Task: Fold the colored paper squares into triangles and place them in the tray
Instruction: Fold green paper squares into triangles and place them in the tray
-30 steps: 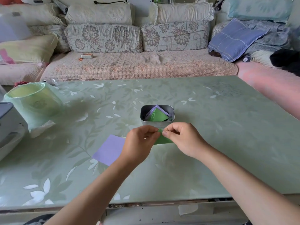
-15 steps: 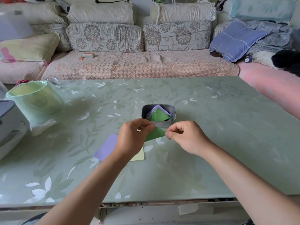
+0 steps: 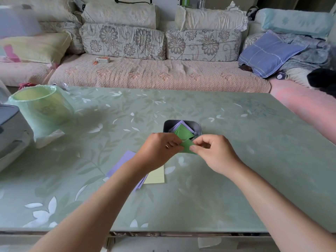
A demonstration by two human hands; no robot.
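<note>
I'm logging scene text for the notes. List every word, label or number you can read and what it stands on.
Nothing here can be read.
Small box on the sofa: print too small and blurred.
Pale green bin on the table: faint emblem, no legible letters.
Folded green paper: no print shows.

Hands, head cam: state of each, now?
Left hand: closed, pinching the green paper.
Right hand: closed, pinching the same green paper.
</note>
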